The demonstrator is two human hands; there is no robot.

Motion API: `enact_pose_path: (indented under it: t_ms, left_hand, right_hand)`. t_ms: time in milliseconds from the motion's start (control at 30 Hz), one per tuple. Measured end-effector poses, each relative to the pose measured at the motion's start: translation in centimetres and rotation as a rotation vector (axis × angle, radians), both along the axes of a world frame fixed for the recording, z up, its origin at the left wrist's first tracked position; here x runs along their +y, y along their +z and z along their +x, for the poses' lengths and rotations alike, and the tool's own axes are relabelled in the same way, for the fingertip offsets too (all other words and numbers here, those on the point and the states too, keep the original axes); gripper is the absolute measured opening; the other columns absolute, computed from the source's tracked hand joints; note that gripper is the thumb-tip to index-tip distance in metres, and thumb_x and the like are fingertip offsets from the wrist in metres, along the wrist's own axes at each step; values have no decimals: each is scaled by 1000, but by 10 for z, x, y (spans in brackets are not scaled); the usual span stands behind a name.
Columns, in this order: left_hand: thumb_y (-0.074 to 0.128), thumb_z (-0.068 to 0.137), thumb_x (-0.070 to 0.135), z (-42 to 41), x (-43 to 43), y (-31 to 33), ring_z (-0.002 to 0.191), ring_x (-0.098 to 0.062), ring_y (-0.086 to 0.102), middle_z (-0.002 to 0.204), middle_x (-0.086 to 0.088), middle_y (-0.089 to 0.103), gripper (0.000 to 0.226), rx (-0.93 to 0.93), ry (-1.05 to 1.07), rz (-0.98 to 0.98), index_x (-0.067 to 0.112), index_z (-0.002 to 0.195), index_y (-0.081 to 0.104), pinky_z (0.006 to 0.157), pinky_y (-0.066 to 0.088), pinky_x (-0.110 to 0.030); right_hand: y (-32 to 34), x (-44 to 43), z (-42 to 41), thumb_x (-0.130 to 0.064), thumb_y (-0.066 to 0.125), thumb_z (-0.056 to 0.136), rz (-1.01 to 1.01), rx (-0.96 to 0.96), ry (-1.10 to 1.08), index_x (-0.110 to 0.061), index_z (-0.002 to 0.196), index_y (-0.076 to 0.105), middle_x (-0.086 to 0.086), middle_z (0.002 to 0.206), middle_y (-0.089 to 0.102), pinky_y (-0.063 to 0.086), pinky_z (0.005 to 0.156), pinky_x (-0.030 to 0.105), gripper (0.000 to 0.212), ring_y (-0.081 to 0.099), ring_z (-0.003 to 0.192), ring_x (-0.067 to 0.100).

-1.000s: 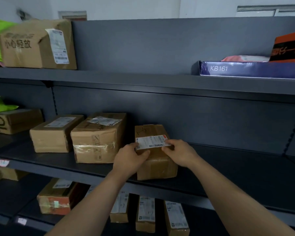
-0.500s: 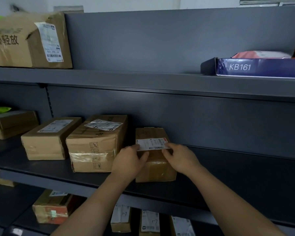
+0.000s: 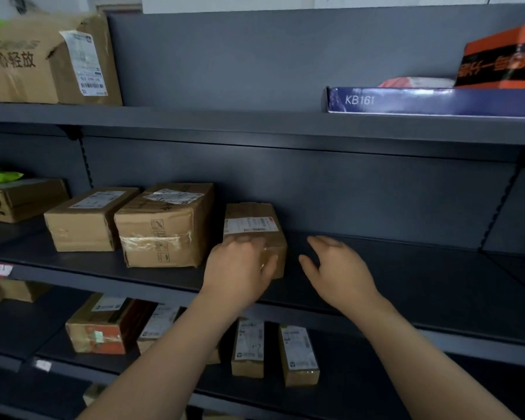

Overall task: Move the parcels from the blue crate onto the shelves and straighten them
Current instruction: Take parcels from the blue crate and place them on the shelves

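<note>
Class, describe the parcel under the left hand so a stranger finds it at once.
On the grey shelving unit, find the middle shelf with its row of brown boxes. The small parcel ends that row on the right, beside the taped box; it is the narrowest, its white label red-cornered.

The grey shelf [image 3: 406, 268] is carrying a row of cardboard: a scribbled box [image 3: 19, 198], a labelled box [image 3: 82, 222], a taped box [image 3: 161, 234], a small parcel [image 3: 249, 219].

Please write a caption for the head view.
Left hand touches a small parcel on the middle shelf; right hand open beside it.
</note>
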State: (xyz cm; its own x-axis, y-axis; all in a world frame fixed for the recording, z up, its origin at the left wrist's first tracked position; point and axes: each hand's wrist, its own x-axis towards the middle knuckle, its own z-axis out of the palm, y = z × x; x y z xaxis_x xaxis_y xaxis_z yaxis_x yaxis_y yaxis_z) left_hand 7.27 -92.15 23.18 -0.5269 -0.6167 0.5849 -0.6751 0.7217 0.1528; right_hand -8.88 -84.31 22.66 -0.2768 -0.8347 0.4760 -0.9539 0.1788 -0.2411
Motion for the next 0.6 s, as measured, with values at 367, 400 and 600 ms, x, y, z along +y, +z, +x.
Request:
enact_pose_path:
  t_ms: [367,400,600]
  left_hand:
    - [51,83,46,7,117,-32,87,-25,64,96,-3,72,43,-37,-364,34,14,106,70,73,52,-35]
    - [50,82,47,8,129,-34,85,-26,65,93,-3,72,44,-55,-406,49,13,102,71,72,54,-36]
    - [64,83,41,22,209,-49,91,-25,65,101,-3,72,39,-77,-679,93,12,109,69,78,52,-37]
  right_hand:
    - [-15,170,31,-37,50,94,22,72,-363,-10,133,51,5,128,58,37,102,33,47,52,119,24]
    - [-17,188,40,-38,50,94,23,67,-410,-11,134,50,5,130,58,37,102,32,48,51,120,23]
    - [-37,296,107,-43,49,93,121,9,-698,-17,136,48,1,135,54,33,106,29,50,47,126,18]
